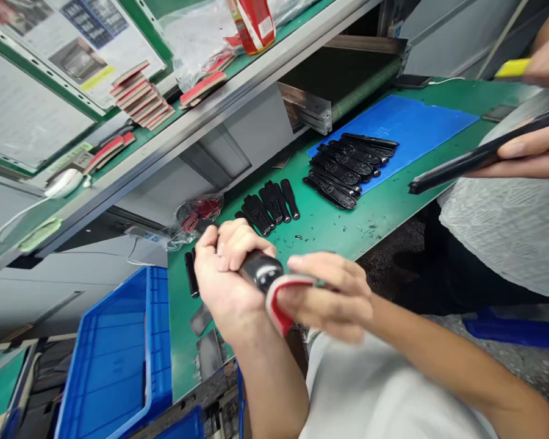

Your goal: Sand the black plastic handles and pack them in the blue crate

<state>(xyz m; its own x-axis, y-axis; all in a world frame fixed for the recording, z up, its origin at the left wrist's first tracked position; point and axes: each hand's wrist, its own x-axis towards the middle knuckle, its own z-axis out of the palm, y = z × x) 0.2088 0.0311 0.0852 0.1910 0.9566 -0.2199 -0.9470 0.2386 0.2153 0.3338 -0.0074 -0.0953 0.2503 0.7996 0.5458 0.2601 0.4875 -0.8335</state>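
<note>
My left hand (231, 277) is wrapped around a black, glossy, rounded plastic part (261, 269) above the front of the bench. Its rounded end sticks out toward my right hand (333, 296). Pinched in my right fingers is a bent pad (281, 311) with a red face and a whitish edge. The pad lies against or very close to the end of the black part; exact contact is blurred. Beyond my hands, several slim black parts (269, 204) lie in a row on the green bench top (329, 235).
More black plastic housings (348, 164) rest on a blue sheet (416, 125). At right, a co-worker's hands hold a yellow-handled tool (512, 68) and a long black part (476, 158). A blue crate (114, 347) stands at left. Red-edged pads (141, 97) are stacked on the shelf.
</note>
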